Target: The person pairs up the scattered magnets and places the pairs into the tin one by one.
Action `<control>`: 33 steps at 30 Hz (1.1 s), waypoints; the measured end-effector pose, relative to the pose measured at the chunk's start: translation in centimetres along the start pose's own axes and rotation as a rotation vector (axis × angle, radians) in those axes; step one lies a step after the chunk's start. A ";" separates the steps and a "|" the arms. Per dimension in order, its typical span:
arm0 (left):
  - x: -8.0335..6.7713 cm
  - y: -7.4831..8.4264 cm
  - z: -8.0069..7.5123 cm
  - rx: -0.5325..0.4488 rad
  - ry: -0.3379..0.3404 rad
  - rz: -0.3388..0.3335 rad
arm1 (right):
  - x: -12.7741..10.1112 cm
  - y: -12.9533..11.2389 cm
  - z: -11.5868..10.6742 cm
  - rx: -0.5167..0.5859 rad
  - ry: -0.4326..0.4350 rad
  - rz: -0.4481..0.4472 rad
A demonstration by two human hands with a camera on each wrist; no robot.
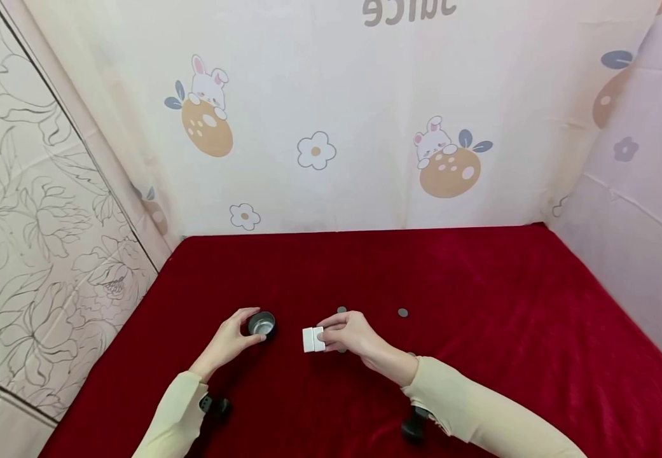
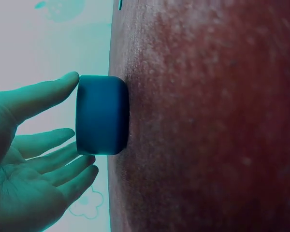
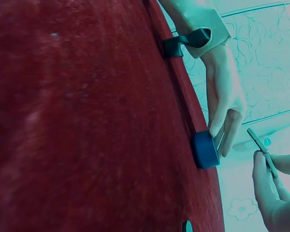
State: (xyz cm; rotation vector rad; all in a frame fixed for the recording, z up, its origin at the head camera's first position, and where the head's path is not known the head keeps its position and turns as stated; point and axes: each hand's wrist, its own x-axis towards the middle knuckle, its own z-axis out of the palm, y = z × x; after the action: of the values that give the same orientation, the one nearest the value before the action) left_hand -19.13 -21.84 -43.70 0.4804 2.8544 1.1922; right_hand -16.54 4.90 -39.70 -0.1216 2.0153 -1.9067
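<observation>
A small dark round tin (image 1: 261, 324) stands open on the red cloth (image 1: 479, 305). My left hand (image 1: 230, 340) is at its left side, thumb and straight fingers touching its wall; the left wrist view shows the tin (image 2: 101, 115) between the thumb (image 2: 48, 89) and the lower fingers. To the right, my right hand (image 1: 346, 334) pinches a small flat white folded piece (image 1: 312, 339) just above the cloth. In the right wrist view that piece (image 3: 262, 146) shows edge-on between the fingertips, with the tin (image 3: 205, 149) and left hand (image 3: 226, 104) beyond.
Two small grey discs lie on the cloth, one (image 1: 402, 312) right of my right hand, one (image 1: 341, 310) just behind it. Printed fabric walls (image 1: 331, 127) close the table at the back and both sides. Black wrist mounts (image 1: 413, 426) sit under both sleeves.
</observation>
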 end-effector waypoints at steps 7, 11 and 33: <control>0.0 -0.5 0.0 -0.027 -0.009 -0.035 | 1.5 0.0 1.3 0.094 -0.021 0.001; -0.1 -0.6 0.0 -0.037 -0.022 -0.039 | 2.4 0.2 1.9 0.129 -0.015 0.015; 0.2 -0.3 0.0 -0.135 -0.106 0.016 | 5.2 1.6 4.6 0.207 0.047 0.064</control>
State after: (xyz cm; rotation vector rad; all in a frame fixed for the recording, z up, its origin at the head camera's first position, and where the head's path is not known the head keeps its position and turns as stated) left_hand -19.38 -22.04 -43.87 0.5443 2.6661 1.3090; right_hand -19.61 -0.96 -42.37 0.0410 1.8138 -2.0807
